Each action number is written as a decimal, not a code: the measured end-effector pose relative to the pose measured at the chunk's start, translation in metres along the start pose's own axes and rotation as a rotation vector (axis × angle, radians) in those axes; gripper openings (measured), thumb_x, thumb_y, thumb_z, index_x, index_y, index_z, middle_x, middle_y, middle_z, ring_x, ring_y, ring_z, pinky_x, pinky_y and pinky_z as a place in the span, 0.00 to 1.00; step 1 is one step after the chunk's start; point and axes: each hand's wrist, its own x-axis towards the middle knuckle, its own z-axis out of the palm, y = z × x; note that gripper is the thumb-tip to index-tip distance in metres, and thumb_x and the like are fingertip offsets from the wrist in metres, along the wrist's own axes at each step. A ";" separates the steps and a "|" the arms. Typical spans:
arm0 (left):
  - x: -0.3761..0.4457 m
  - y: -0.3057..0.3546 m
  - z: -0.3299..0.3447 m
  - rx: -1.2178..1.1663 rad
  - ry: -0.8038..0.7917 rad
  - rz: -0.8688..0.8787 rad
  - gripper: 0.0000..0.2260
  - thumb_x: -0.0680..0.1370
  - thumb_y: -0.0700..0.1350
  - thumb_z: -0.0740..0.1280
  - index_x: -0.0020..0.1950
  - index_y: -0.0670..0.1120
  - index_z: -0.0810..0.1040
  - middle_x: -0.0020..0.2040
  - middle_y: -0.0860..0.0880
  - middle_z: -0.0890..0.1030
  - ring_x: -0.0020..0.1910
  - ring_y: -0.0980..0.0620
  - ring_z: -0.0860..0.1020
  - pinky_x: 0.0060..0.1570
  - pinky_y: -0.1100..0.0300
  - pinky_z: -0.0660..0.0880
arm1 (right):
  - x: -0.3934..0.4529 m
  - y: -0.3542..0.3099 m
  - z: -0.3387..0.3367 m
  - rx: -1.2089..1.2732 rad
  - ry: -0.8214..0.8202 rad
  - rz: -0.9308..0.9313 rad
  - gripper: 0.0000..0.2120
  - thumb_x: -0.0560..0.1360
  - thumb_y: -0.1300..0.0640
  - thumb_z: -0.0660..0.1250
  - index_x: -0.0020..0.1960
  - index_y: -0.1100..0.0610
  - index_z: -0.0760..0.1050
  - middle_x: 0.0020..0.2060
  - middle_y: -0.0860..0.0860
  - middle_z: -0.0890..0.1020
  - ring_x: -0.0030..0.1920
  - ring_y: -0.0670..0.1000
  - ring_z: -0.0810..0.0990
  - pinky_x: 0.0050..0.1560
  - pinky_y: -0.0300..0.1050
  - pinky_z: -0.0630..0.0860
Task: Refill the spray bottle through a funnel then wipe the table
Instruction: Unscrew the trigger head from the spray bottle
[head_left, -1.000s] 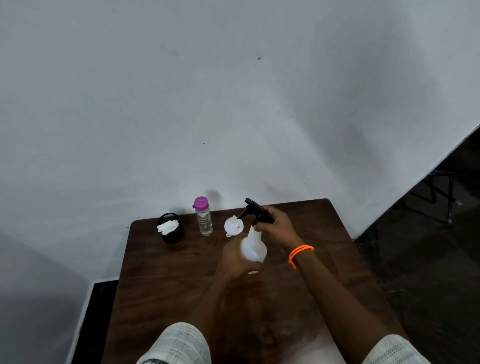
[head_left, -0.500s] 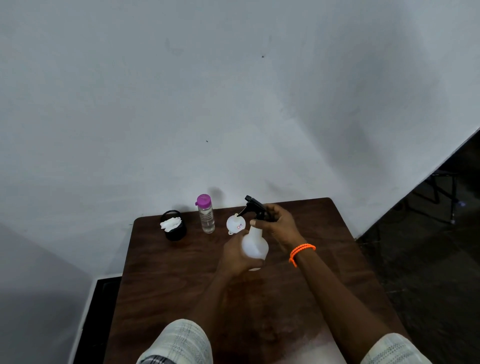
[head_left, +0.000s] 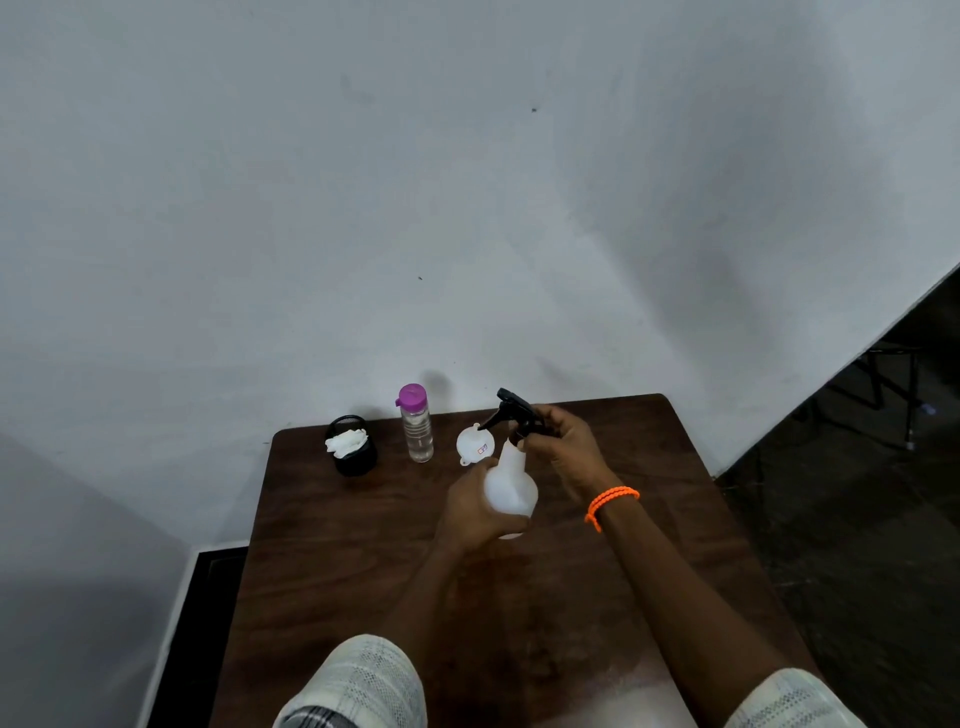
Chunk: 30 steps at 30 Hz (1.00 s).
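A white spray bottle (head_left: 511, 486) stands over the middle of the dark wooden table (head_left: 363, 551). My left hand (head_left: 470, 506) grips its round body from the left. My right hand (head_left: 563, 447) curls round the black trigger head (head_left: 517, 410) at the bottle's neck. Just behind the bottle lies a small white funnel (head_left: 474, 443). Left of the funnel stands a clear water bottle (head_left: 416, 426) with a purple cap. A black mesh cup (head_left: 355, 457) holding a white cloth (head_left: 346, 441) sits at the back left.
A white wall runs right behind the table's far edge. Dark floor and the black legs of some furniture (head_left: 893, 384) lie to the right. The table's left edge drops to a dark gap beside another wall.
The hands and spray bottle have stayed almost in place; my right hand has shifted slightly on the trigger head. The view has drifted a little.
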 end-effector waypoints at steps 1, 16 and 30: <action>0.000 0.000 -0.001 -0.003 0.001 0.001 0.38 0.61 0.50 0.84 0.68 0.51 0.73 0.56 0.61 0.73 0.56 0.60 0.73 0.45 0.75 0.67 | 0.000 0.000 0.000 -0.012 -0.012 -0.009 0.20 0.69 0.75 0.72 0.59 0.64 0.81 0.54 0.62 0.85 0.56 0.57 0.85 0.59 0.53 0.81; 0.009 -0.005 -0.005 -0.001 0.000 0.010 0.35 0.58 0.58 0.82 0.63 0.56 0.76 0.56 0.59 0.79 0.56 0.59 0.77 0.50 0.65 0.75 | 0.000 -0.017 -0.006 0.324 0.000 -0.130 0.18 0.70 0.78 0.70 0.53 0.60 0.82 0.48 0.60 0.85 0.54 0.62 0.82 0.62 0.58 0.78; 0.004 -0.021 -0.009 -0.025 0.087 -0.010 0.36 0.57 0.61 0.82 0.62 0.55 0.76 0.56 0.57 0.80 0.56 0.57 0.78 0.49 0.65 0.76 | 0.009 -0.023 -0.036 0.711 0.233 -0.093 0.10 0.75 0.73 0.70 0.54 0.64 0.77 0.47 0.59 0.84 0.58 0.65 0.81 0.57 0.50 0.83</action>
